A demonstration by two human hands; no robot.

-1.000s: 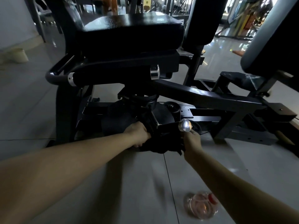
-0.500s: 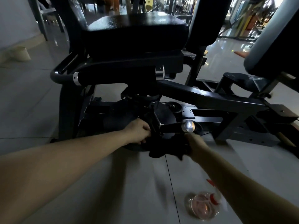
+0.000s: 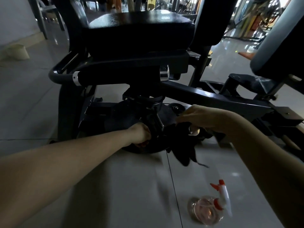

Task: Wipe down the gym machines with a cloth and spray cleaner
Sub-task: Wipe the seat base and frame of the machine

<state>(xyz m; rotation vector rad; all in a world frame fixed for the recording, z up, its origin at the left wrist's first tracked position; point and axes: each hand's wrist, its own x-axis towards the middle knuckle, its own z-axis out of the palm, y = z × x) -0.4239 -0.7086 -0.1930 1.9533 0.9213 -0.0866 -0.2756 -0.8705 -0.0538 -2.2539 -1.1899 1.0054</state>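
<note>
The gym machine [image 3: 213, 100] is black throughout. It has a padded seat [image 3: 139, 25] with a pebbled, slightly glossy top, a square-section frame beam running to the right, and a curved side handle [image 3: 65, 76] fitted with chrome collars. Under the seat sits a round black disc [image 3: 166, 112], and a short lever sticks out from it, ending in a shiny chrome knob [image 3: 194, 131].

The left hand [image 3: 139, 134] reaches in low, its fingers curled round the near edge of the disc and clenched on it. The right hand [image 3: 201, 116] lies over the lever just behind the knob and grasps a black cloth [image 3: 181, 145] against it. The cloth is crumpled and dark, bunched under the fingers, and its loose, ragged end hangs down toward the floor [image 3: 115, 186].

The spray bottle [image 3: 210, 209] stands on the pale tiled floor well apart from both hands, near the right forearm. It is clear plastic with a pinkish liquid inside, and it has a white trigger head with a red collar and a red nozzle.
</note>
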